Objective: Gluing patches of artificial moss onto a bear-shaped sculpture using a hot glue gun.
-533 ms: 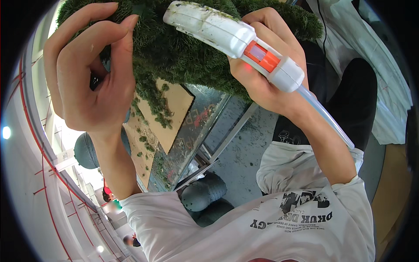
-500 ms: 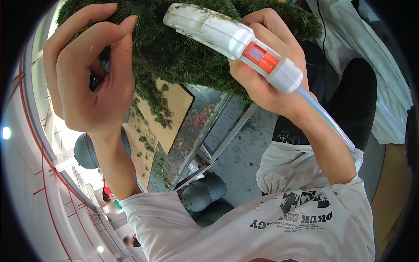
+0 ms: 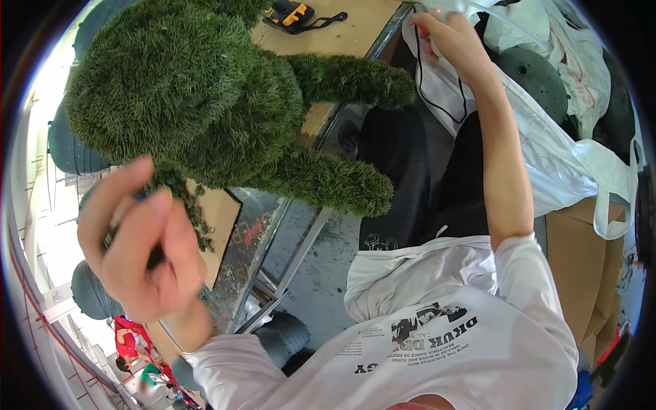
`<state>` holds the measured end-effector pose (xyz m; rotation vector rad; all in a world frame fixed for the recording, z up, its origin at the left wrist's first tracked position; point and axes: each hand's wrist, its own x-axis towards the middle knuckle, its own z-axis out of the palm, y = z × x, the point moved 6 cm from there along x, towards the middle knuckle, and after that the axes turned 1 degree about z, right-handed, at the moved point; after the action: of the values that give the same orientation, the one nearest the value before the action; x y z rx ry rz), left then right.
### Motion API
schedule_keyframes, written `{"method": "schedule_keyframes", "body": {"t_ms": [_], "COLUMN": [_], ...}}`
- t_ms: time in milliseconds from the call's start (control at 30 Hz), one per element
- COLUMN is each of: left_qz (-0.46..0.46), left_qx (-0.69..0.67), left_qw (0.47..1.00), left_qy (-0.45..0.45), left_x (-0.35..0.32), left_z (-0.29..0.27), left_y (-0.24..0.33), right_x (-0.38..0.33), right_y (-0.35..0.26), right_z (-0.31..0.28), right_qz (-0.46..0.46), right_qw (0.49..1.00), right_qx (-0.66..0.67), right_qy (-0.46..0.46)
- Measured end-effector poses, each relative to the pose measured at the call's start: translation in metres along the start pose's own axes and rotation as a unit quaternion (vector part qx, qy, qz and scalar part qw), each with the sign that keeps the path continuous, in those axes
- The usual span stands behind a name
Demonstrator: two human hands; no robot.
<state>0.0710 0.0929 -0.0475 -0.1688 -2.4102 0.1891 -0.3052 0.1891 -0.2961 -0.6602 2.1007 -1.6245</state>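
A bushy green artificial-grass figure (image 3: 184,89) with a rounded body and two limb-like arms lies across the table. Below its left side, my left hand (image 3: 147,253) is raised with curled fingers. Motion blurs the fingertips, and I cannot make out anything between them. My right hand (image 3: 454,44) reaches to the top edge at the right, beyond the figure's limbs. It grips a white hot glue gun (image 3: 447,7), mostly cut off by the picture's edge, with a small red glow. A black cord (image 3: 418,72) hangs in a loop by that hand.
A yellow-and-black tool (image 3: 292,15) with a strap lies on the board at the top. White bags (image 3: 540,157) and dark green round shapes (image 3: 533,78) are at the right, above cardboard (image 3: 581,260). People (image 3: 130,345) are at the far lower left.
My right hand has moved up and right with the glue gun, away from the figure. My left hand has dropped lower. The view has shifted, showing much more of the figure.
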Motion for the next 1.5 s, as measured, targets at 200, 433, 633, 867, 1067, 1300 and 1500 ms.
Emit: {"method": "schedule_keyframes", "body": {"t_ms": [200, 433, 633, 867, 1067, 1300, 1500], "left_qz": [-0.135, -0.351, -0.421, -0.448, -0.486, -0.502, -0.435], "left_qx": [-0.211, -0.356, -0.402, -0.405, -0.339, -0.432, -0.436], "left_qw": [0.965, 0.864, 0.808, 0.792, 0.79, 0.721, 0.762], "left_qy": [0.073, 0.058, 0.09, 0.085, 0.157, 0.204, 0.2], "left_x": [-0.064, -0.11, -0.13, -0.118, -0.119, -0.09, -0.076], "left_z": [0.019, 0.069, 0.069, 0.082, 0.079, 0.1, 0.109], "left_y": [0.031, 0.071, 0.073, 0.077, 0.061, 0.071, 0.08], "right_x": [0.086, 0.139, 0.203, 0.226, 0.075, -0.168, -0.212], "right_y": [-0.008, -0.03, 0.008, -0.006, -0.091, -0.091, -0.086], "right_z": [0.044, 0.055, 0.018, -0.011, -0.01, 0.046, 0.1], "right_qz": [0.022, -0.067, -0.042, 0.0, -0.234, -0.079, 0.032], "right_qw": [0.991, 0.992, 0.995, 0.955, 0.945, 0.912, 0.831], "right_qx": [0.108, -0.079, 0.089, -0.296, -0.223, 0.32, 0.483], "right_qy": [-0.073, -0.07, -0.022, -0.025, 0.044, -0.244, -0.275]}}
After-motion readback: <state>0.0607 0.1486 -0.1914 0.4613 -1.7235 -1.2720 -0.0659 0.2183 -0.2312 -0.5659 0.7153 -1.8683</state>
